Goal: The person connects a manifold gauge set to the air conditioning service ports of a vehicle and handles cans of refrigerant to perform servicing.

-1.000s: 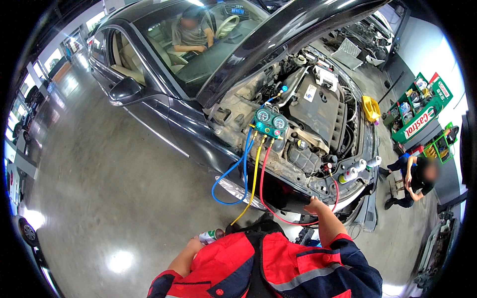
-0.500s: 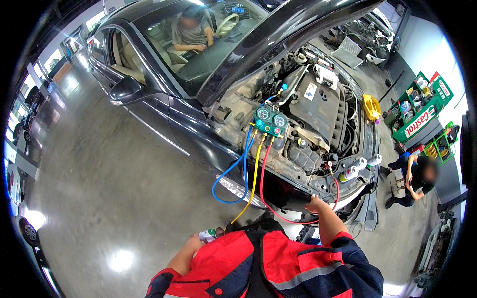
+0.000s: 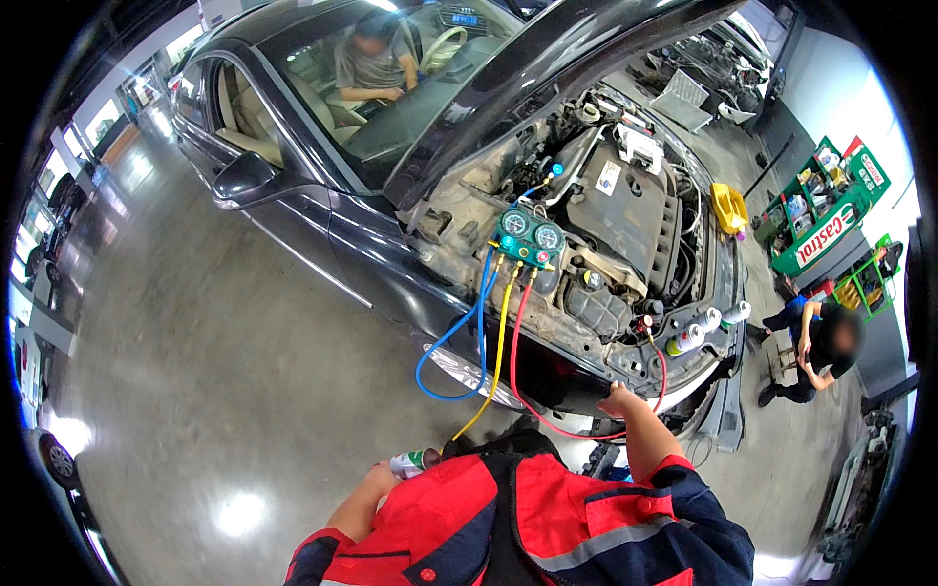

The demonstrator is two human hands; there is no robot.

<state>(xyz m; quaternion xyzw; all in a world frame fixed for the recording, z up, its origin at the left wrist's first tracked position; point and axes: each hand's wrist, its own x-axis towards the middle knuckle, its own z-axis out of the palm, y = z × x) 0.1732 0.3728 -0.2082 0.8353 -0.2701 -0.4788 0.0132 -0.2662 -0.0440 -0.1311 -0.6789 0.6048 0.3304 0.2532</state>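
Low in the picture, my left hand [image 3: 382, 481] is closed around a white-and-green can [image 3: 415, 463] with a dark end, held beside my red jacket. A yellow hose [image 3: 500, 356] runs down toward the can; their connection is hidden. My right hand [image 3: 618, 399] grips the edge of the black car's front fender [image 3: 562, 384], fingers partly hidden. A teal manifold gauge set [image 3: 529, 237] with two dials stands over the open engine bay. Its blue hose [image 3: 430, 361] loops beside the fender, and its red hose [image 3: 518, 366] sags past my right hand to a fitting [image 3: 645, 323] in the bay.
Several spray cans [image 3: 687, 339] stand along the car's front edge, near a yellow container [image 3: 729, 209]. Overhead rises the raised hood [image 3: 528, 73]. One person [image 3: 376, 68] sits inside the car; another [image 3: 821, 347] sits at the right near a green shelf rack [image 3: 819, 220].
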